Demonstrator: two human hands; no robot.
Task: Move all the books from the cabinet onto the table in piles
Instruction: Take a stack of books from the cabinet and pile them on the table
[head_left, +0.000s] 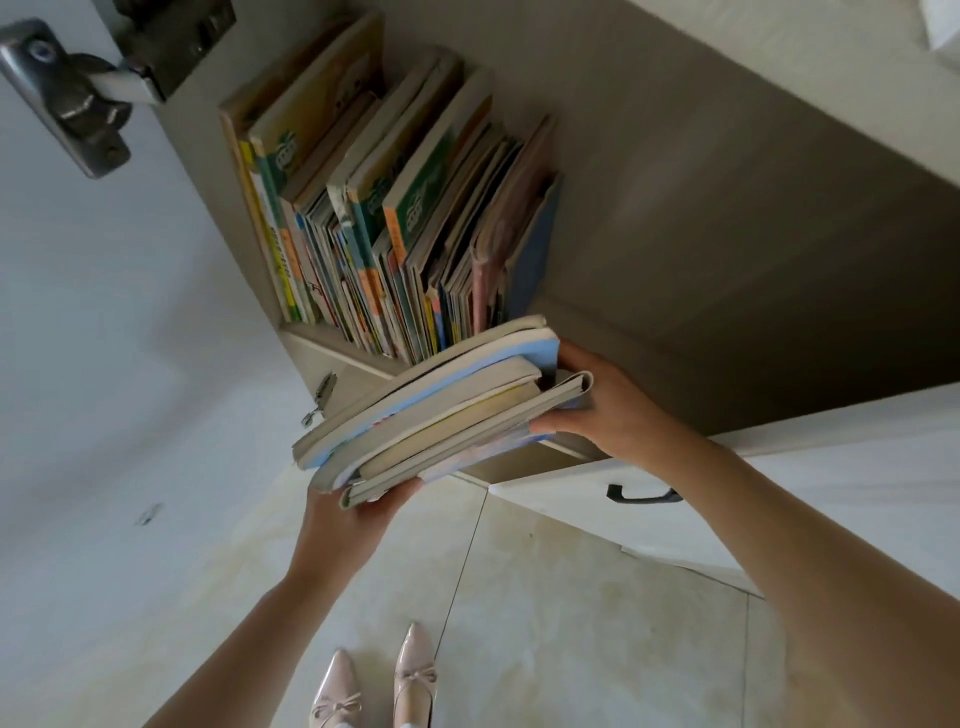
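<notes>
A person looking down holds a loose stack of books (436, 410), tilted and held in the air just in front of an open cabinet (675, 218). The left hand (345, 519) supports the stack's lower near end from beneath, thumb curled up against the bottom cover; its other fingers are hidden under the books. The right hand (602, 405) grips the far upper end, thumb lying along the bottom edge and the fingers wrapped behind, out of sight. Inside the cabinet a long row of thin books (384, 218) stands upright, leaning together against the left wall. No table is in view; tiled floor (545, 623) and pale shoes (374, 686) lie below.

The held books look like soft paperbacks of unequal size, their edges uneven and one cover curling. Such a stack is likely fairly heavy, floppy and prone to sliding apart, so it seems best carried with one hand flat underneath and the other clamping the opposite end
</notes>
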